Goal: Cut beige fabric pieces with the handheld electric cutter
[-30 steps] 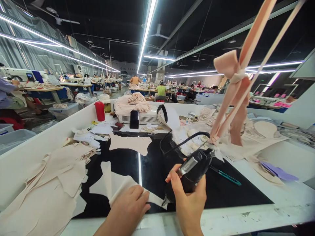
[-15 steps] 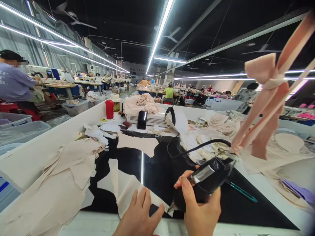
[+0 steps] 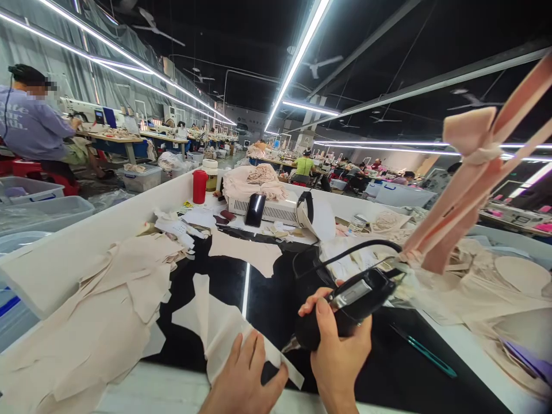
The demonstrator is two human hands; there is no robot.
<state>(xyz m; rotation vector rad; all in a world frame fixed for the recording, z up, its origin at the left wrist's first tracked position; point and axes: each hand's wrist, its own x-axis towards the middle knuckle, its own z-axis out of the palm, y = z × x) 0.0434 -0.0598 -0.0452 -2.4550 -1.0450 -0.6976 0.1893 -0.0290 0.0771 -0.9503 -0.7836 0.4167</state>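
My right hand (image 3: 337, 355) is wrapped around a black corded hand tool (image 3: 345, 305), its metal tip pointing down at the near edge of a beige fabric piece (image 3: 224, 336). A black cord (image 3: 345, 256) loops away from the tool, and pink fabric straps (image 3: 470, 184) hang from above down to its rear end. My left hand (image 3: 244, 378) lies flat with fingers spread on that fabric piece, which rests on the black table mat (image 3: 276, 299).
A stack of beige cut pieces (image 3: 103, 322) lies at the left. More fabric heaps (image 3: 487, 282) and a teal pen (image 3: 425, 355) are at the right. A red bottle (image 3: 199, 187), a white box (image 3: 276, 210) and a phone (image 3: 255, 209) stand at the back. People sit at sewing tables beyond.
The view has shifted; both hands sit lower in the picture. The tool has tilted flatter, its tip nearer the fabric edge. My left hand's fingers have spread on the cloth.
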